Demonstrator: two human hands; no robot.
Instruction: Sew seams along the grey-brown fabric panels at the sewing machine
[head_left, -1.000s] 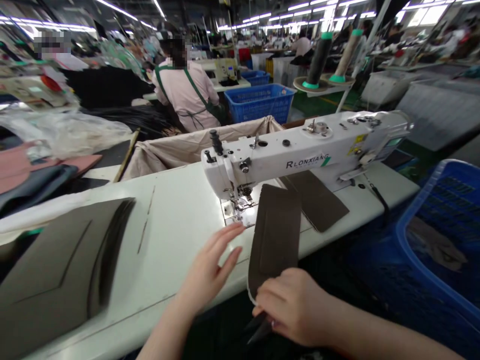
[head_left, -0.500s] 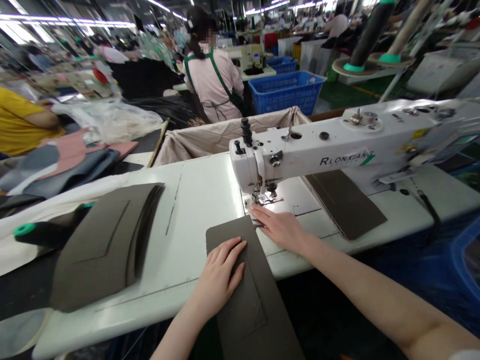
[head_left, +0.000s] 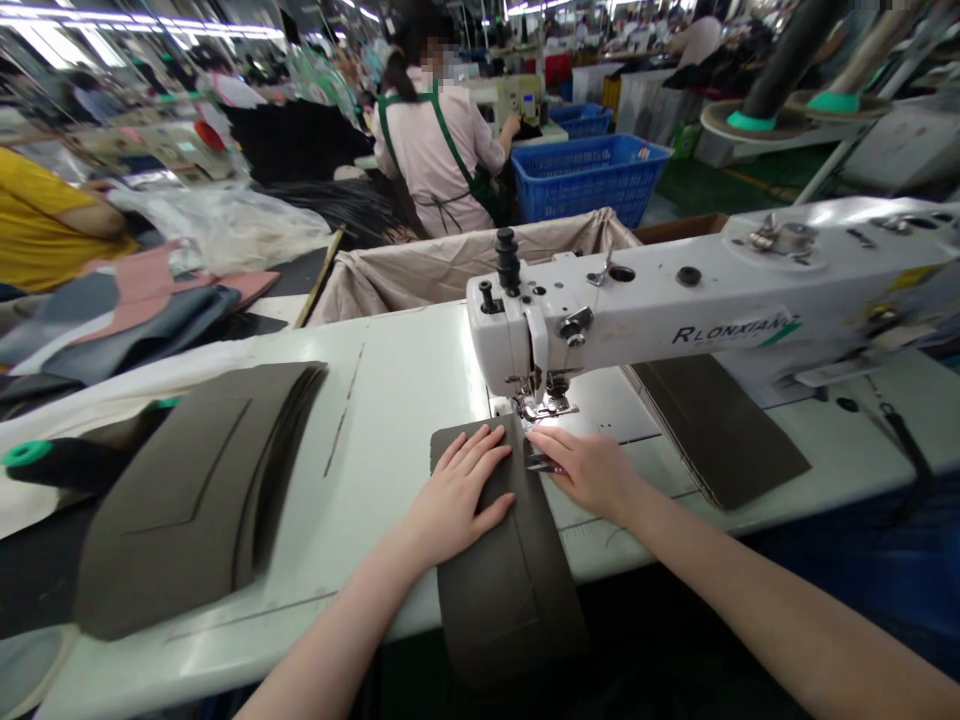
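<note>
A dark olive-brown panel (head_left: pixel 491 620) lies on the sewing table, its far end just short of the presser foot (head_left: pixel 551 405) and its near end hanging over the front edge. My left hand (head_left: pixel 465 495) rests flat on it, fingers spread. By the panel's right edge, my right hand (head_left: pixel 592 470) has its fingertips close to the needle area. Metal blades of what look like thread snips (head_left: pixel 544 463) stick out from under its fingers; the rest is hidden in the palm. The white sewing machine (head_left: pixel 600 300) stands over the far end.
A stack of similar panels (head_left: pixel 180 480) lies at left, beside a dark thread cone (head_left: pixel 60 468). More panels (head_left: pixel 720 430) lie under the machine arm. Behind the table are a cloth-lined bin (head_left: pixel 420 275), a blue basket (head_left: pixel 589 175) and a co-worker (head_left: pixel 442 150).
The panel has moved forward, toward the presser foot, with my left hand flat on it. My right hand stays by the needle area with the snips. The view has shifted slightly.
</note>
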